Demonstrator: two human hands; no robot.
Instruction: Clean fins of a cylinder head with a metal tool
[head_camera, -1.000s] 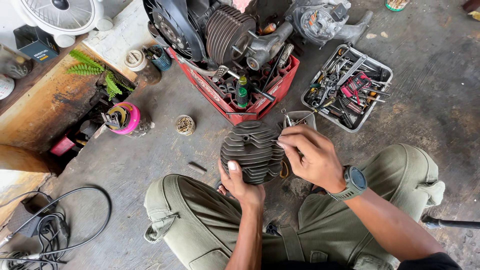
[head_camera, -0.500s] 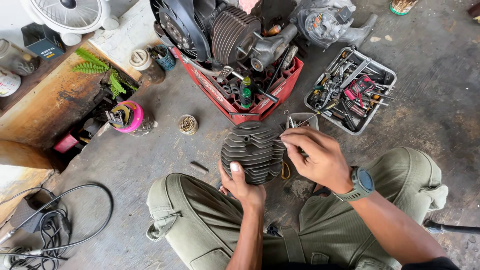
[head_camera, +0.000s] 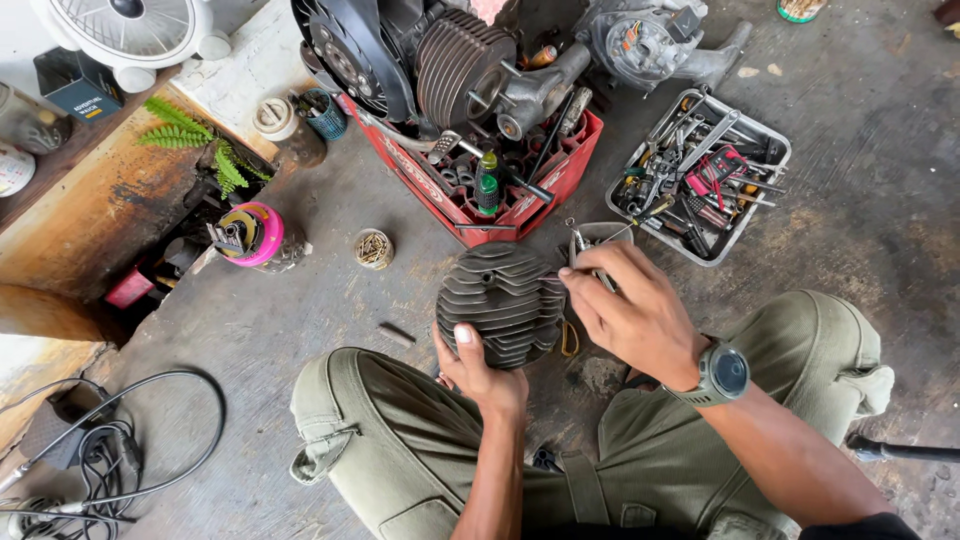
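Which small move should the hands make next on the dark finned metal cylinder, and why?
Probably the right hand should press its thin metal tool a little deeper between the fins at the upper right edge of the dark finned metal cylinder. The tool tip already touches that edge, and the left hand grips the cylinder from below, thumb on its face, so it looks steady.

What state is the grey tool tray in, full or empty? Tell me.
Full. The grey tool tray right of the red crate is heaped with pliers, wrenches and screwdrivers, hiding most of its floor.
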